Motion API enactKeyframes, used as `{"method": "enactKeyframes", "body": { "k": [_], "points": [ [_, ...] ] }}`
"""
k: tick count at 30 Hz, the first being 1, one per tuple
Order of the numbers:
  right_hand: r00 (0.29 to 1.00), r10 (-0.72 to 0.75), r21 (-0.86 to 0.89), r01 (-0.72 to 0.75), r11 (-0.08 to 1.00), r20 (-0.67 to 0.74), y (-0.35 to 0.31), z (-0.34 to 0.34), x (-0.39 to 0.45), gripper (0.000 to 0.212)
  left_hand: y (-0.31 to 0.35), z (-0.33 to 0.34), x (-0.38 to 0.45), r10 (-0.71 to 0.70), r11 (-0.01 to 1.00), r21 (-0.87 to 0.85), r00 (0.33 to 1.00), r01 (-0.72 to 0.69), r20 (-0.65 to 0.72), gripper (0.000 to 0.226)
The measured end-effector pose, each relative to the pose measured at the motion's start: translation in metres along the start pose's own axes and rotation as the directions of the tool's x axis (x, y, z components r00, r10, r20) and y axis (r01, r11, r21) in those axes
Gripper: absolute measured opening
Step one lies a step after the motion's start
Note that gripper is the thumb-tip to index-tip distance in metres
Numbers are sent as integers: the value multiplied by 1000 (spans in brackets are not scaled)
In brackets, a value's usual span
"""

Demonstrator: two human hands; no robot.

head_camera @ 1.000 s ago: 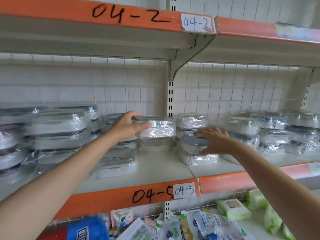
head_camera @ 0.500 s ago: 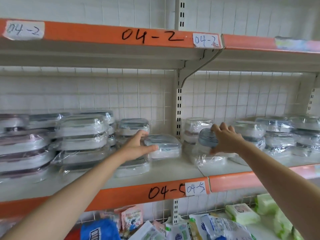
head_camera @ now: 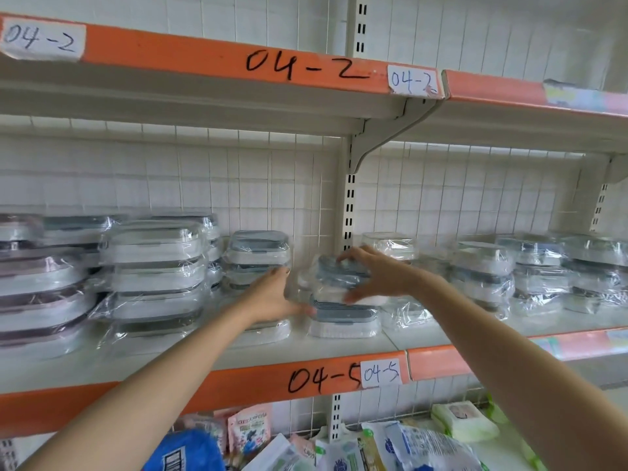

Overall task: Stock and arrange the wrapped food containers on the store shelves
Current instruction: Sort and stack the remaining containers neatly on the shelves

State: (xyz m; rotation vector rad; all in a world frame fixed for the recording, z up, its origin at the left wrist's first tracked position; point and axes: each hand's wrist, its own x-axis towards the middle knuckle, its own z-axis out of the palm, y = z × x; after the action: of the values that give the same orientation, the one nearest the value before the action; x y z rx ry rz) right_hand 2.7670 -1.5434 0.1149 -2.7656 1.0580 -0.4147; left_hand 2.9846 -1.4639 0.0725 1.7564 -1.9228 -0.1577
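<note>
A small wrapped container (head_camera: 339,277) is gripped by the curled fingers of the right hand (head_camera: 377,275) above another container (head_camera: 343,319) on the shelf (head_camera: 339,345), while the left hand (head_camera: 272,295), fingers straight, steadies beside it; the slick film could let it slide off.

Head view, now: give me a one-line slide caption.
Right hand grips a plastic-wrapped grey-lidded container above another on the orange-edged shelf; left hand steadies the neighbouring stack.

"04-2" on the upper shelf edge (head_camera: 204,56) and its paper tags; "04-5" on the lower shelf edge (head_camera: 255,379) and tag.
</note>
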Motion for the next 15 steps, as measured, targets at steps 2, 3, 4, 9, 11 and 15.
{"method": "enactKeyframes", "body": {
  "k": [2,3,4,9,11,15],
  "points": [
    [997,-21,-102,29,994,76,1,14,7,81,-4,-6,-6,5,999,-34,999,-6,-32,102],
    [995,-18,-118,29,993,94,3,17,8,84,-3,-7,-7,34,999,-38,999,-35,-36,103],
    [994,1,-86,8,996,107,8,15,6,89,-1,-8,-8,69,997,-43,997,-70,-27,102],
    [961,212,41,-223,974,176,50,-7,-22,104,30,1,0,215,976,33,975,-217,54,90],
    [920,327,-54,-323,945,214,66,-4,-35,101,44,9,5,239,966,85,967,-246,87,86],
    [894,420,-298,-362,883,158,85,11,-46,93,51,28,16,228,940,230,966,-251,121,77]
  ]
}}
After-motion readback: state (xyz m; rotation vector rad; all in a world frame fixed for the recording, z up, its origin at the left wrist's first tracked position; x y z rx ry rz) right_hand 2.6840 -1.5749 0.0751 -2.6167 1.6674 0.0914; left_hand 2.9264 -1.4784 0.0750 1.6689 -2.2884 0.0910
